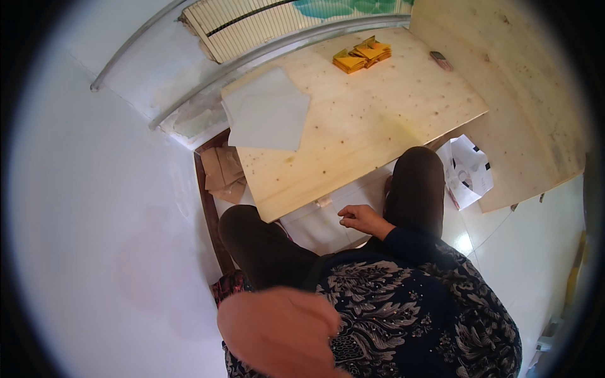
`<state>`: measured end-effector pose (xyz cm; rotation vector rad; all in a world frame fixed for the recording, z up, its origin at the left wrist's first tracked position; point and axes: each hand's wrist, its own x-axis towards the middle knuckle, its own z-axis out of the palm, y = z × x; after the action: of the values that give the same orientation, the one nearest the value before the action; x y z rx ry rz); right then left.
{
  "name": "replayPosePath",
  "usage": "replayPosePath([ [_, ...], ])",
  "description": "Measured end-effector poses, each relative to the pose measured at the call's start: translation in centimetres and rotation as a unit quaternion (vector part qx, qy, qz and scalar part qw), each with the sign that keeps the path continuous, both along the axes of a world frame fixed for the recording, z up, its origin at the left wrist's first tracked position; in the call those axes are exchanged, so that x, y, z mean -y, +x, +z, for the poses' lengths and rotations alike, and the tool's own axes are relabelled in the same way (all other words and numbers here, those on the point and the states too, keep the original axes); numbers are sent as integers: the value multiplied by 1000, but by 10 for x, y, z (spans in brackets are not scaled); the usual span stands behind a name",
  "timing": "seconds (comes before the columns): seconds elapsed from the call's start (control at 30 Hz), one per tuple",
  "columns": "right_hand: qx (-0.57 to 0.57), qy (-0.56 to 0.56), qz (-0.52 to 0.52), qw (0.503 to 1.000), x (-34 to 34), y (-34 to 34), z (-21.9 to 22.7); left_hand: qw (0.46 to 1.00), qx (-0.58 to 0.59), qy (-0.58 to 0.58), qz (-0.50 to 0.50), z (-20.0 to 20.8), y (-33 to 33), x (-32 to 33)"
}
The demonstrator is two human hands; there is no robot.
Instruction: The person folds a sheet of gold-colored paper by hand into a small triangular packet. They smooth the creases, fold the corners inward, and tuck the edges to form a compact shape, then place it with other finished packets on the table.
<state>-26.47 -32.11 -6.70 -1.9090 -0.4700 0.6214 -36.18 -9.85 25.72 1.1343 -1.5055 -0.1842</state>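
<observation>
My left hand (pixel 277 327) is raised close to the camera at the bottom, large and blurred. Its fingers are smeared, so I cannot make out whether it holds anything. My right hand (pixel 363 220) hovers over my lap, between my knees and just short of the table's near edge. Its fingers are loosely curled in, with nothing seen in them. Before me stands a pale wooden table (pixel 353 120). White paper sheets (pixel 268 110) lie overlapping on its left side. Folded yellow paper pieces (pixel 362 55) sit in small stacks toward the far edge.
A small mobile phone (pixel 441 61) lies at the table's far right. A white plastic bag (pixel 467 170) hangs or stands beside my right knee, near an upright wooden board (pixel 523 82). Brown cardboard (pixel 222 170) is tucked below the table's left end, by the white wall (pixel 107 208).
</observation>
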Motion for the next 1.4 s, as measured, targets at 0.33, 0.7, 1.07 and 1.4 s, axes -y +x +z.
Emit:
replayPosePath([
  [0.33,-67,53,8,996,-9,5,-2,621,-100,321,708,-204,159,-57],
  [0.7,-85,39,24,995,-9,9,-4,509,-25,537,672,-271,241,-37],
  [1.07,-187,97,-57,976,-11,17,-8,471,42,572,670,-253,151,-4],
  [1.4,-230,99,-97,963,-6,14,0,533,127,424,721,-264,176,-48],
])
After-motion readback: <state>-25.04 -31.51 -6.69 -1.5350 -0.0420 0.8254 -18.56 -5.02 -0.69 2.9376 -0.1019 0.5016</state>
